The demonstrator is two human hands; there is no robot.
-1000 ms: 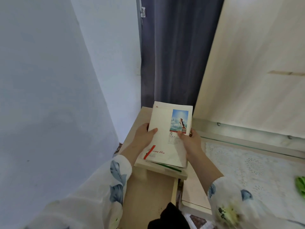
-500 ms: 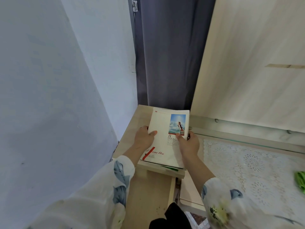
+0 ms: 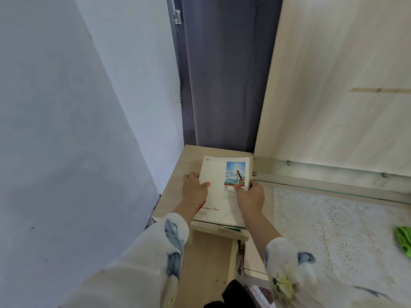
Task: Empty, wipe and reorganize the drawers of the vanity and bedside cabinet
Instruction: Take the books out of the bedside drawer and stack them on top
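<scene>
**Bedside cabinet top: book stack held in both hands**

Pale blue wall [image 3: 66, 130] bounds the left of the scene, with a dark grey curtain [image 3: 222, 85] at the far centre and a light wood panel [image 3: 333, 85] on the right. The bedside cabinet [image 3: 173, 187] stands in the corner below the curtain.

1. A stack of books [image 3: 222, 196] lies on the cabinet top, white cover with a small blue picture facing up. Its near end reaches the near edge of the top.
2. The left hand [image 3: 194, 192] grips the left edge of the stack, thumb on the cover.
3. The right hand [image 3: 250, 196] grips the right edge, thumb also on the cover.
4. Both forearms wear white floral sleeves.

To the right, touching the cabinet, the vanity tabletop [image 3: 269, 194] carries a white lace mat [image 3: 333, 230]. A green cloth [image 3: 403, 241] lies at the far right edge of the view.
</scene>
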